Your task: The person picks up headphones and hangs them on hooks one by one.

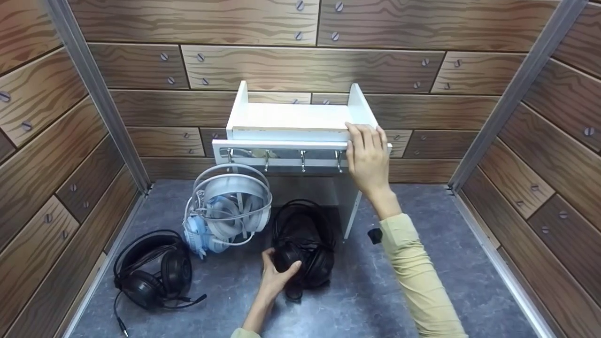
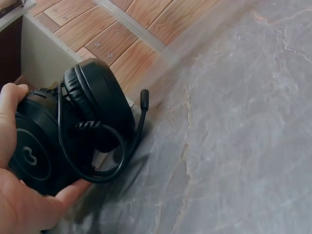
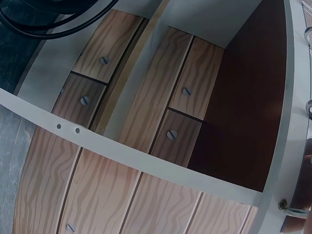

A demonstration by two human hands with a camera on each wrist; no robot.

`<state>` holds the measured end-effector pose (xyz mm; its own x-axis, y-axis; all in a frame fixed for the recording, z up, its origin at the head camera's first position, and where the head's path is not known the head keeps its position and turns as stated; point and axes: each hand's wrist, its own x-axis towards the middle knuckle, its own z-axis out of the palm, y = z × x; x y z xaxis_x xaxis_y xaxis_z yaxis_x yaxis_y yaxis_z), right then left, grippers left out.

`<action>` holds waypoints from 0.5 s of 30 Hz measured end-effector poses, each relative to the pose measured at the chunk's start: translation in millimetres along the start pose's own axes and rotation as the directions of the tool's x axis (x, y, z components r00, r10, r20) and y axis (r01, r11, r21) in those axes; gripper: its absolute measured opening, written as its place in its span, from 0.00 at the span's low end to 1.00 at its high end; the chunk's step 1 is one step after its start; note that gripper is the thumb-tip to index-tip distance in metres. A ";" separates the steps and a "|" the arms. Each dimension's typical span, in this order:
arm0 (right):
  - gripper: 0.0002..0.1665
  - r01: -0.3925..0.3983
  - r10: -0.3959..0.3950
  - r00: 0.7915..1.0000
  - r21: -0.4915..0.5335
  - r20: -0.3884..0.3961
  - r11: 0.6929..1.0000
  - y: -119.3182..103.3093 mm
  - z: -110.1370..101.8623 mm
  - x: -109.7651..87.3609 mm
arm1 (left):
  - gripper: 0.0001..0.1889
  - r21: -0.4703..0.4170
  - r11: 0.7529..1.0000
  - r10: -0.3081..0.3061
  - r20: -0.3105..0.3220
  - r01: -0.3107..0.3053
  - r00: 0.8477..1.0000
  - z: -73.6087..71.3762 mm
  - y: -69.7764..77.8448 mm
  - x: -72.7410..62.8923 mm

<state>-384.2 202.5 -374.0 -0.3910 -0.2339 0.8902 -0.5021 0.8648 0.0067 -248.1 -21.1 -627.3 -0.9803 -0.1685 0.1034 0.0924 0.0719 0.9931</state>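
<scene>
My left hand point(image 1: 277, 278) holds a black headset point(image 1: 305, 263) by one ear cup, thumb on one side and fingers on the other. Its headband points up and back, in front of the white shelf's lower opening. In the left wrist view the headset point(image 2: 102, 102) shows padded ear cups, a looped cable and a thin microphone boom. My right hand point(image 1: 371, 159) grips the front rail of the white shelf point(image 1: 296, 115) at its right end, fingers over the top edge. Several metal hooks point(image 1: 303, 161) line that rail. A white headset point(image 1: 227, 206) hangs at the leftmost hook.
Another black headset point(image 1: 155, 272) lies on the grey floor at the left, its cable and plug trailing forward. A small black object point(image 1: 374, 235) lies beside my right sleeve. Wood-patterned walls point(image 1: 300, 68) enclose the space behind and at both sides.
</scene>
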 end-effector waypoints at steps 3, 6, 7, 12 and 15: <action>0.23 0.000 0.000 1.000 0.008 -0.006 1.000 0.0 0.0 0.1 | 0.39 -0.030 0.999 0.025 0.010 -0.025 1.000 -0.2 -1.9 -1.1; 0.24 0.005 -0.005 1.000 0.001 0.000 1.000 0.2 0.3 0.4 | 0.40 -0.044 0.998 0.048 0.019 -0.047 0.999 0.5 -3.4 -2.5; 0.24 0.007 -0.007 1.000 0.000 0.000 1.000 0.3 0.7 0.5 | 0.40 -0.052 0.997 0.054 0.024 -0.052 0.998 0.8 -4.0 -2.9; 0.24 0.006 -0.006 1.000 -0.006 0.006 1.000 0.7 0.8 1.0 | 0.40 -0.104 0.992 0.080 0.056 -0.074 0.995 1.6 -5.9 -3.6; 0.24 0.005 -0.005 1.000 -0.008 0.009 1.000 0.5 0.5 0.5 | 0.40 -0.128 0.989 0.087 0.068 -0.078 0.994 1.3 -7.1 -4.5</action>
<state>-385.0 202.7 -373.8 -0.3956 -0.2424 0.8858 -0.4977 0.8672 0.0150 -244.6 -19.5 -634.9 -0.9781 -0.0944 0.1857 0.1902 -0.0418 0.9808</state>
